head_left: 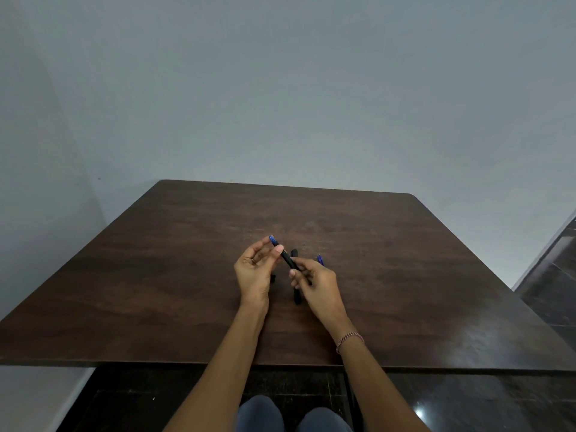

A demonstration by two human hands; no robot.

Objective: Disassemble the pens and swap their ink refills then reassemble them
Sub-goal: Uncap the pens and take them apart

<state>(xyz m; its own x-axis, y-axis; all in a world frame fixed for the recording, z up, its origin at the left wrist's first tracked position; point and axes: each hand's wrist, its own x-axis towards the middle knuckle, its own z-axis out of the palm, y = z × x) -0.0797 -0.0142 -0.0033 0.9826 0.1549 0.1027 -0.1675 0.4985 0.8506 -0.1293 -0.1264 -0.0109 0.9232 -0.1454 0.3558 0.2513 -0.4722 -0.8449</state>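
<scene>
Nearest to the camera were the person's knees in grey-blue trousers (293,414), low in the view, above a dark glossy floor (467,406). Beyond them stood the large square table of dark brown wood (156,291), and both forearms reached over its near edge to the middle.

The left hand (254,269) was raised with the palm turned inward, the fingers curled; its thumb and forefinger pinched the blue end of the slim black pen with a blue tip (285,255), which was held in the air, slanted between the two hands. The right hand (314,280), with a thin pink bracelet (349,340) on its wrist, closed its fingertips around the lower, black end of the same pen.

On the table under the hands lay a black pen barrel (297,296), partly hidden, and near the right hand a small blue piece (320,260) that I could not identify clearly. A small dark part (273,278) showed beside the left wrist.

In my judgement, the risk was here: if the two halves came apart suddenly, a spring or the refill could jump out and roll off the table. Loose parts lying close together could also be mixed up.
</scene>
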